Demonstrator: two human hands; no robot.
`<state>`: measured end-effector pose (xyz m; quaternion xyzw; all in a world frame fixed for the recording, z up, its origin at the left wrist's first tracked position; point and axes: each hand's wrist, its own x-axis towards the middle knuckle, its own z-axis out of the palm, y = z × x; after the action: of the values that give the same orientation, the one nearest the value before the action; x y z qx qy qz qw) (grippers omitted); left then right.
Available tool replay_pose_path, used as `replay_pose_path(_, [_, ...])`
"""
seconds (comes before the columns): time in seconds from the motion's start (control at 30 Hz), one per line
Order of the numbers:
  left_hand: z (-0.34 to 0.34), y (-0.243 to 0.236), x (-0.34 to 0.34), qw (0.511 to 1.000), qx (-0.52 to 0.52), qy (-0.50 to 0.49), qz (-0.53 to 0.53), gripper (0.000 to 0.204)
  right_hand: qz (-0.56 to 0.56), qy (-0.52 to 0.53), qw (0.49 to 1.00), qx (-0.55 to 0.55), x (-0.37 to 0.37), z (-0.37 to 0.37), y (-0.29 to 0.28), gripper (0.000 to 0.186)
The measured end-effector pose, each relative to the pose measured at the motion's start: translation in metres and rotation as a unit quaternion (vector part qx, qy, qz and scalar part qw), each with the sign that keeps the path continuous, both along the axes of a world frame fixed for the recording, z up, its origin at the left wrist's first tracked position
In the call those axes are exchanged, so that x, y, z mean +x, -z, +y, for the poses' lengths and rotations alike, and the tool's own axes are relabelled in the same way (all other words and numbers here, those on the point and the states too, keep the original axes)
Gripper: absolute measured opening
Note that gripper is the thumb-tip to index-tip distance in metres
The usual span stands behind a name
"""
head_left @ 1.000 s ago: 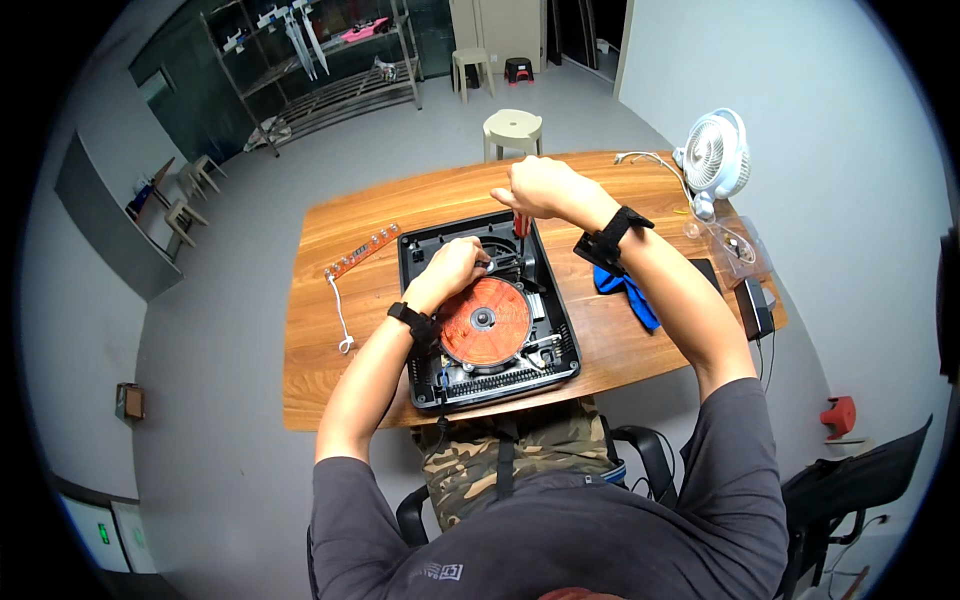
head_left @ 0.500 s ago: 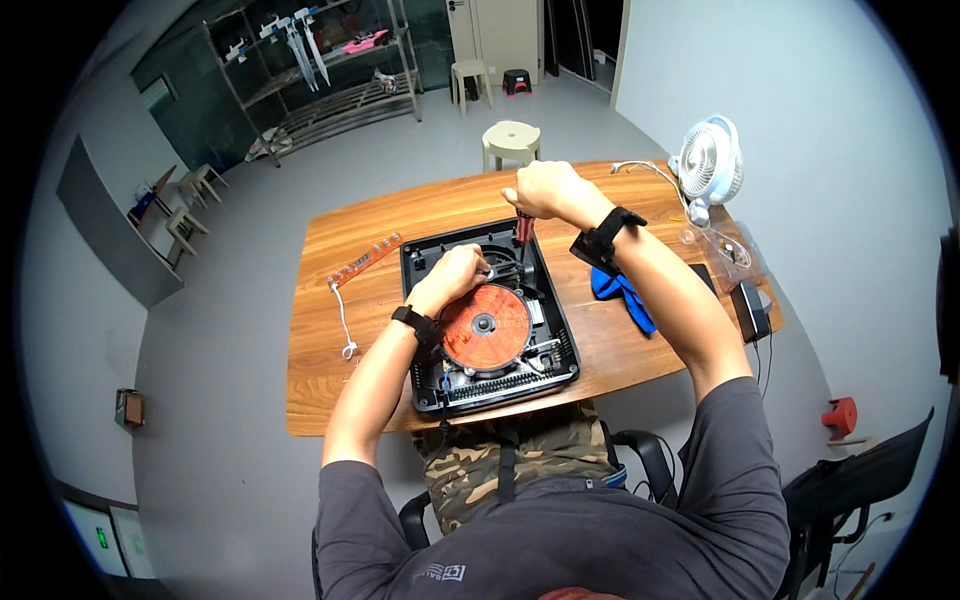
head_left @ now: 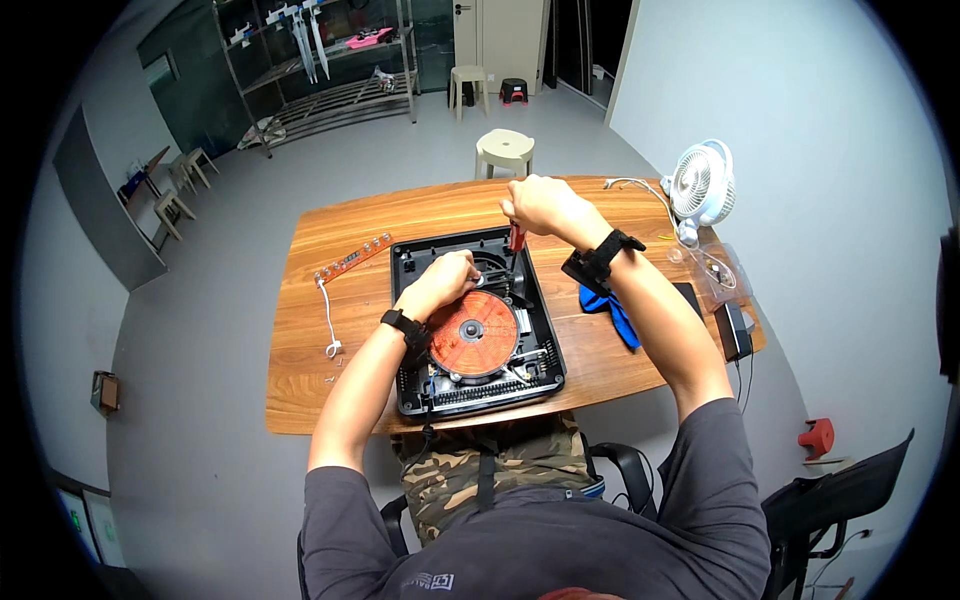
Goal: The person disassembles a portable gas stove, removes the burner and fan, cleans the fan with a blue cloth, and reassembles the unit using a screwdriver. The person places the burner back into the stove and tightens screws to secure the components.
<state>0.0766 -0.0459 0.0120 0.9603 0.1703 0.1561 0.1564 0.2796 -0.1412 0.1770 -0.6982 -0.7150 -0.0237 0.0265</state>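
Note:
An opened induction cooker lies on the table, its black casing [head_left: 484, 407] tilted slightly to the left. A round copper-red coil [head_left: 470, 350] fills its near half. My right hand [head_left: 552, 207] is closed around the handle of a red screwdriver [head_left: 517, 238], which stands upright with its shaft pointing down into the casing beside the black cooling fan [head_left: 495, 262]. Just above the coil, my left hand [head_left: 446, 281] reaches into the casing at the fan. Its fingers are bent together, and what they pinch is hidden. The screwdriver tip is too small to make out.
To the left lies an orange circuit strip [head_left: 352, 259] with a white cable, near some small screws [head_left: 332, 379]. On the right are a blue cloth [head_left: 611, 314], a white fan [head_left: 702, 185], a clear plastic tray [head_left: 722, 270] and a black power adapter [head_left: 733, 331]. A stool [head_left: 505, 148] stands beyond the table.
The whole view has shifted slightly. My right hand and the screwdriver stay over the same spot by the cooling fan, and my left hand stays beside it.

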Motion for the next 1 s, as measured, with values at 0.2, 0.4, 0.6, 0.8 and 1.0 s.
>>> replay_pose_path(0.2, [-0.001, 0.003, -0.001, 1.0, -0.011, -0.016, -0.005, 0.015, 0.06, 0.053, 0.993, -0.09, -0.008, 0.002, -0.017, 0.053])
replay_pose_path(0.4, [-0.005, 0.0, -0.001, 1.0, -0.011, -0.022, 0.001, 0.014, 0.032, 0.019, 0.997, -0.061, 0.001, 0.006, -0.01, 0.044])
replay_pose_path(0.6, [-0.005, 0.002, -0.002, 1.0, -0.013, -0.015, -0.003, 0.014, -0.045, 0.025, 0.998, -0.025, -0.001, 0.004, -0.006, 0.049])
replay_pose_path(0.8, [-0.009, 0.0, -0.003, 1.0, -0.012, -0.018, 0.011, 0.015, 0.054, 0.006, 0.996, -0.069, 0.005, -0.004, -0.013, 0.047])
replay_pose_path(1.0, [-0.009, -0.002, 0.001, 0.998, -0.035, -0.038, 0.028, 0.014, -0.001, -0.048, 0.998, 0.04, 0.01, 0.002, 0.003, 0.062])
